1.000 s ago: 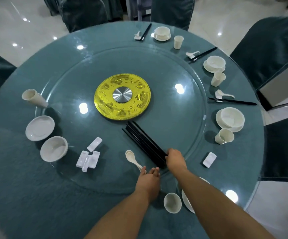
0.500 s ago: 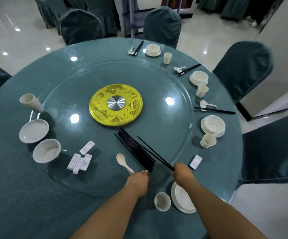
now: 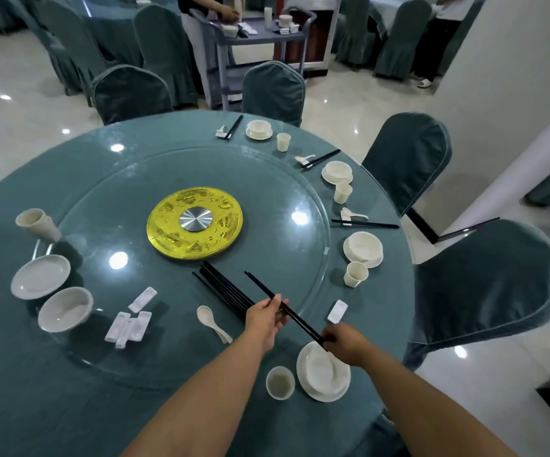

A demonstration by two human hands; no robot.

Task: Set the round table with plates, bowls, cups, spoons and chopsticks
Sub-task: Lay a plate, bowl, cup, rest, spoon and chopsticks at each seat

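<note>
A pair of chopsticks (image 3: pixel 283 310), now lifted from the pile (image 3: pixel 224 291), is pinched by left hand (image 3: pixel 265 319) and right hand (image 3: pixel 346 341), ready for placing.

black chopsticks pair (image 3: pixel 286 308) | lifted, slanted | gripped by both hands

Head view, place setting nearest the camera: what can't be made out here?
- Plate: its far rim is hidden by the right hand; whether a bowl sits on it is unclear.
- Held chopsticks: their near ends are hidden in the right hand; the left hand covers the middle.
- Cup: contents too dim to tell.
</note>
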